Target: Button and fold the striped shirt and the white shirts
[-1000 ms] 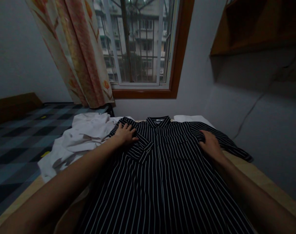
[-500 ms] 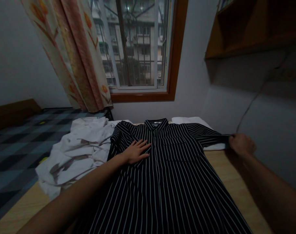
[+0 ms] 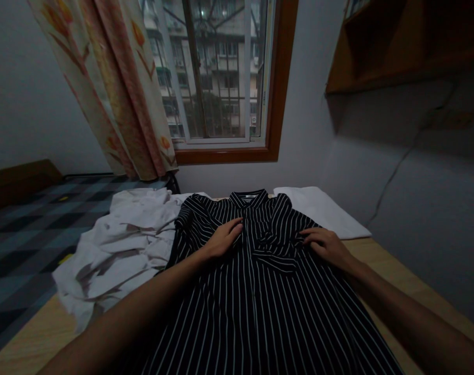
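A black shirt with thin white stripes (image 3: 256,302) lies spread on a wooden table (image 3: 393,265), collar toward the window. My left hand (image 3: 223,239) rests flat on its chest just below the collar, fingers stretched out. My right hand (image 3: 326,244) lies on the shirt's right side, fingers on the right sleeve (image 3: 278,247), which is folded in over the chest. Whether those fingers pinch the cloth I cannot make out.
A crumpled white garment (image 3: 120,245) lies left of the shirt and a flat white cloth (image 3: 326,211) behind it on the right. A bed with a checked cover (image 3: 26,224) stands at left. Window (image 3: 213,73), flowered curtain (image 3: 112,88) and wall shelf (image 3: 397,47) lie beyond.
My right hand, which held the right sleeve stretched out to the right, has brought it in over the chest. The left hand stayed on the chest, shifting slightly toward the collar.
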A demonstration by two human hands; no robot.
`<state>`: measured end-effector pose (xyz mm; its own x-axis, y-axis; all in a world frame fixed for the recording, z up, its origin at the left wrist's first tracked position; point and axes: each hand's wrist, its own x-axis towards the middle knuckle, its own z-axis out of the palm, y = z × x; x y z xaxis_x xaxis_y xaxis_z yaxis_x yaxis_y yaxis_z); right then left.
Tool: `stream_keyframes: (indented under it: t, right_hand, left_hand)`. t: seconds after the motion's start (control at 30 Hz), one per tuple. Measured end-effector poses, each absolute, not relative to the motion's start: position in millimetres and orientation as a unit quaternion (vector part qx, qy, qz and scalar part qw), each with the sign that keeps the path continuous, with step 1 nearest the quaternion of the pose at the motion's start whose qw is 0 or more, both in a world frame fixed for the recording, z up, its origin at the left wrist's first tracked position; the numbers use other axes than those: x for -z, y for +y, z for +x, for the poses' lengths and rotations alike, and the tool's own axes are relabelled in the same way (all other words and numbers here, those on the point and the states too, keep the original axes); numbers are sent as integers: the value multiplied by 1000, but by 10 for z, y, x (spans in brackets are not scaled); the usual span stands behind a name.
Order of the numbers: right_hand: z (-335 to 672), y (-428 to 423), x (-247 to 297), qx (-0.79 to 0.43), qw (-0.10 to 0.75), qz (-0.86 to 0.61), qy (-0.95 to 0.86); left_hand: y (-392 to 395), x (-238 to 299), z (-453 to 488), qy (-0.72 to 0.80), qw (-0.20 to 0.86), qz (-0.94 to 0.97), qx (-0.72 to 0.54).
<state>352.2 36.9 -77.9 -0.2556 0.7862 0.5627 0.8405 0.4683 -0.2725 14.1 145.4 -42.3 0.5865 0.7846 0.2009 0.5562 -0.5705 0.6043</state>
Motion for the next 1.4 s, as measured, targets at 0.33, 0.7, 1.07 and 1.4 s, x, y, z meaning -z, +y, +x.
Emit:
stream_keyframes:
  t: [0.33,0.7,1.07,1.4]
  right_hand:
    - [3803,679,899,-92,429,-688,-579]
    - [3724,1441,421,7,331,-651,-684]
    - [3322,2075,500,32,101,-678,-727]
    - [4064,2184,305,37,229,-805,-547]
  left_hand:
    - [1298,425,826,391,307,852,-165]
    - [1109,405,1117,402,403,734,-371]
    - [779,327,1019,286,480,755,-344]
    - [984,377,994,410,561,633,-342]
